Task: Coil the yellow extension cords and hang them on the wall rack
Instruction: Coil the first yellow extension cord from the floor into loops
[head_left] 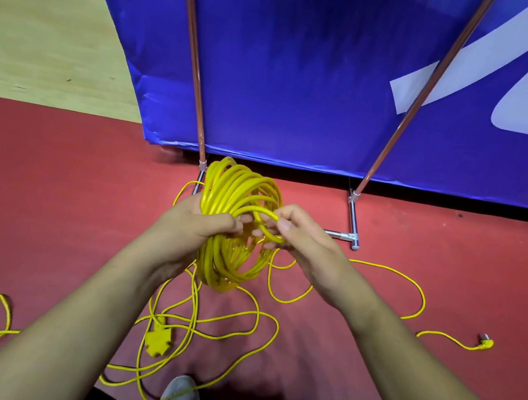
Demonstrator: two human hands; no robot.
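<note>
Left hand (199, 225) clamped round the coil (231, 262) of yellow cord, fingers (228, 223) curled over the gathered strands. The hoop rises above the knuckles and hangs below them. Right hand (304, 241) sits just beside it, thumb and fingertips pinching a fresh loop (264, 214) and offering it across to the left fingers. So both hands are closed on cord, nothing slack.

Below the fingers, plenty is not yet gathered. Loose cord (207, 322) sprawls over the red floor (57, 191) in crossing loops. A yellow socket block (155, 341) lies under the left wrist, and a plug (486, 343) sits far out past the right forearm. No wall rack in sight, only a blue banner (305, 72) on its metal stand (352, 217) ahead of the fingers.

Now the dangers, as I read them. Those crossings on the floor could cinch into a knot if the line is hauled in fast. One strand runs right by the shoes (180, 399); a foot on it and the pull jerks the loop out of the right fingers. Another bend lies against the stand's near foot and could snag there. And that bundle looks thick for one grip: loosen the left fingers while taking the new loop, and the turns may spring apart.
</note>
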